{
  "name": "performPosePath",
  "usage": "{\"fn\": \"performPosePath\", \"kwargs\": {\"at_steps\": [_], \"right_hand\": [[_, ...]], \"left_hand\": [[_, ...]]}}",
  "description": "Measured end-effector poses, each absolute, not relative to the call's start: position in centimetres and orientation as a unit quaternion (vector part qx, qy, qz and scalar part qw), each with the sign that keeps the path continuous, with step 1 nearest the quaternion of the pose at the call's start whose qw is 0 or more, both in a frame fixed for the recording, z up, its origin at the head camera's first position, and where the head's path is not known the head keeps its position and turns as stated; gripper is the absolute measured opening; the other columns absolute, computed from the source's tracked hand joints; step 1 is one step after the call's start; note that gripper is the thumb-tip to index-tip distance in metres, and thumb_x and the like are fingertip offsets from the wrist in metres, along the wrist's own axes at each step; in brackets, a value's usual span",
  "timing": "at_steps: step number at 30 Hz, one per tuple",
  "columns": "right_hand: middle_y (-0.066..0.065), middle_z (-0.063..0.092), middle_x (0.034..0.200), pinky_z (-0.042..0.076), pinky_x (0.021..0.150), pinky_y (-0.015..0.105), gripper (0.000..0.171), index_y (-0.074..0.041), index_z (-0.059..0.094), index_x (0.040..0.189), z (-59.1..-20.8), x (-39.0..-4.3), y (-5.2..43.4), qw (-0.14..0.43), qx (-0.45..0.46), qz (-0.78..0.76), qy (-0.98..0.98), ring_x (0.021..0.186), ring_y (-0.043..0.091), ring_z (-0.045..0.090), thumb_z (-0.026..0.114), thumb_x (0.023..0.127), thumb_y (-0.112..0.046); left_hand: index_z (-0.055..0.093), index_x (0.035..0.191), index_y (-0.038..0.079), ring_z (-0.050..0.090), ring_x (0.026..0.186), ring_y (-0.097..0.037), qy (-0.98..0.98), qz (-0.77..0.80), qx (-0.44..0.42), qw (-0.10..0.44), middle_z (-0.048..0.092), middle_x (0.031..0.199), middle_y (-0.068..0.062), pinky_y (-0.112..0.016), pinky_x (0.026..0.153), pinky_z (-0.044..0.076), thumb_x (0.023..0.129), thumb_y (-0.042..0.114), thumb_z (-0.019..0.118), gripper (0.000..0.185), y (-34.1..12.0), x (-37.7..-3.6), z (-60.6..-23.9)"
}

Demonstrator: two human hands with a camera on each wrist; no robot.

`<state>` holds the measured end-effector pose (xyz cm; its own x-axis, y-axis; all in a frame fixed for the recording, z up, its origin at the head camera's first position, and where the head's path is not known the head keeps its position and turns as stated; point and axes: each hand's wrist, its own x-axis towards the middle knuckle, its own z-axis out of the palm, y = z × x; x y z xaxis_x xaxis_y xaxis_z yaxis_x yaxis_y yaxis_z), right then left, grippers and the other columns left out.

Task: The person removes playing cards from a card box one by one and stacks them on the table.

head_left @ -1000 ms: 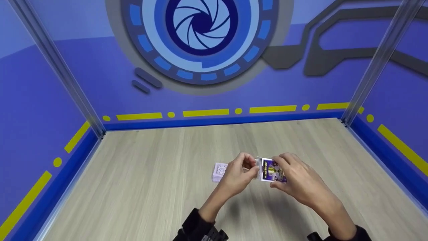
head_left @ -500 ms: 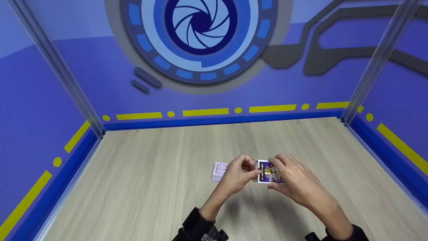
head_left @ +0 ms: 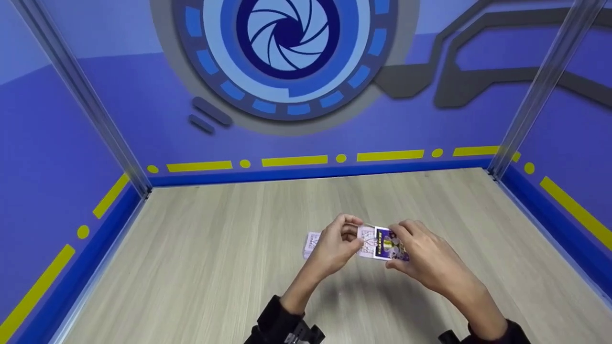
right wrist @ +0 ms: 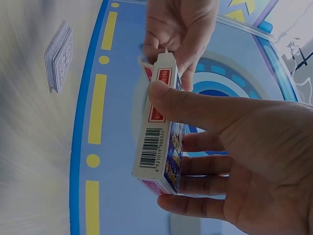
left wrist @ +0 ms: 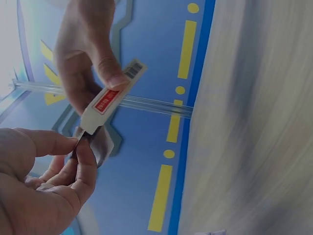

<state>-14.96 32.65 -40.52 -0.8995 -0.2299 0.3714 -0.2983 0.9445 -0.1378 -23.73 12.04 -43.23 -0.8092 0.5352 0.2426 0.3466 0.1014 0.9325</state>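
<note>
In the head view my right hand [head_left: 430, 253] holds a small purple-and-white playing card box [head_left: 391, 244] above the table, fingers on one edge and thumb on the other. Pink-patterned playing cards [head_left: 366, 242] show at the left end of the box. There my left hand [head_left: 332, 246] pinches with thumb and fingertips; the left wrist view shows a thin dark edge between them. A barcode and red label mark the side of the box [right wrist: 152, 142] in the right wrist view, with an end flap [right wrist: 146, 70] folded out. A deck of playing cards [head_left: 311, 243] lies on the table, partly behind my left hand.
The wood-grain table [head_left: 215, 248] is bounded by a blue back wall [head_left: 296, 169] with yellow marks, plus side walls left and right. Metal posts [head_left: 526, 102] stand at the back corners.
The left hand has moved a little left, away from the box. Pink-patterned cards now show between it and the box's end. The right hand shifted slightly left, then back right.
</note>
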Motion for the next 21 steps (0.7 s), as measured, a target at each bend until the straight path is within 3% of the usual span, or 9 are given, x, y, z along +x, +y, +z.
{"fn": "performPosePath", "kwargs": {"at_steps": [7, 11, 14, 17, 21], "right_hand": [[0.013, 0.063, 0.116, 0.055, 0.081, 0.045, 0.067, 0.000, 0.064, 0.125, -40.5, -15.0, 33.3, 0.175, 0.128, 0.103, -0.971, 0.101, 0.026, 0.062, 0.095, 0.073, -0.030], [0.013, 0.063, 0.116, 0.055, 0.079, 0.046, 0.066, -0.001, 0.064, 0.125, -40.4, -14.9, 33.5, 0.178, 0.127, 0.104, -0.970, 0.101, 0.026, 0.062, 0.095, 0.073, -0.028], [0.013, 0.063, 0.116, 0.056, 0.080, 0.047, 0.066, -0.001, 0.064, 0.125, -40.4, -14.9, 33.5, 0.181, 0.130, 0.102, -0.970, 0.102, 0.027, 0.062, 0.095, 0.073, -0.028], [0.013, 0.063, 0.116, 0.055, 0.081, 0.048, 0.066, 0.000, 0.064, 0.125, -40.3, -14.9, 33.6, 0.184, 0.132, 0.101, -0.969, 0.104, 0.028, 0.062, 0.095, 0.073, -0.028], [0.013, 0.063, 0.117, 0.055, 0.083, 0.049, 0.067, 0.000, 0.064, 0.126, -40.2, -14.8, 33.5, 0.184, 0.130, 0.102, -0.969, 0.105, 0.028, 0.062, 0.096, 0.073, -0.027]], "left_hand": [[0.070, 0.131, 0.008, 0.055, 0.090, -0.007, 0.802, 0.456, 0.385, -0.027, 0.060, 0.121, -0.002, -0.020, 0.074, 0.047, 0.091, -0.005, 0.061, 0.043, 10.9, -23.7, -42.2], [0.068, 0.136, 0.012, 0.056, 0.092, -0.008, 0.828, 0.370, 0.418, -0.053, 0.060, 0.126, -0.001, -0.020, 0.074, 0.046, 0.091, 0.002, 0.064, 0.047, 10.4, -23.8, -41.8], [0.065, 0.140, 0.017, 0.056, 0.097, -0.008, 0.849, 0.306, 0.426, -0.061, 0.059, 0.128, 0.001, -0.024, 0.080, 0.048, 0.093, 0.021, 0.077, 0.049, 10.1, -23.7, -41.6], [0.063, 0.141, 0.018, 0.055, 0.110, -0.012, 0.868, 0.238, 0.427, -0.084, 0.058, 0.130, 0.002, -0.032, 0.094, 0.048, 0.084, 0.041, 0.086, 0.066, 10.0, -23.4, -41.4], [0.061, 0.140, 0.016, 0.051, 0.122, -0.017, 0.877, 0.172, 0.430, -0.126, 0.057, 0.132, 0.000, -0.037, 0.105, 0.043, 0.081, 0.046, 0.086, 0.070, 10.2, -23.0, -41.4]]}}
